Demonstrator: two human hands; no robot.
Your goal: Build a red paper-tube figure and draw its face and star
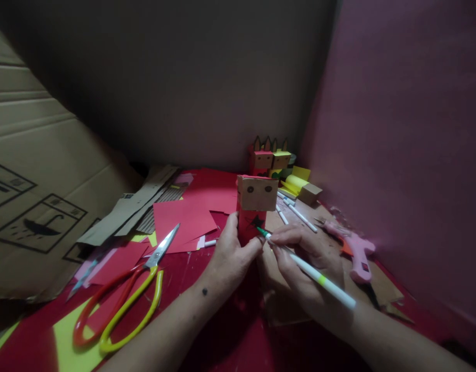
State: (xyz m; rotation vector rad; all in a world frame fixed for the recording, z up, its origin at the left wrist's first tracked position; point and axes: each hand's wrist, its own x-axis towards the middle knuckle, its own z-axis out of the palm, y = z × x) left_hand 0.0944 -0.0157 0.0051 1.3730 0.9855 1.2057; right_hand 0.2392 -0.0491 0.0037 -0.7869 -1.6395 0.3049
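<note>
My left hand [232,256] is wrapped round the lower part of a red paper figure [246,219], which stands upright. Its cardboard head [258,195] has two dark round eyes drawn on it. On the red body there is a dark star-like mark [255,222]. My right hand [305,263] grips a white felt-tip pen [319,279] with a green tip, and that tip touches or nearly touches the mark. The figure's base is hidden behind my left fingers.
Scissors [158,258] with red and yellow handles lie at left among red paper sheets [184,222]. A pink glue gun [356,248] lies at right, near more pens [300,214]. Two similar figures [263,159] stand behind. A large cardboard box [36,170] rises at left.
</note>
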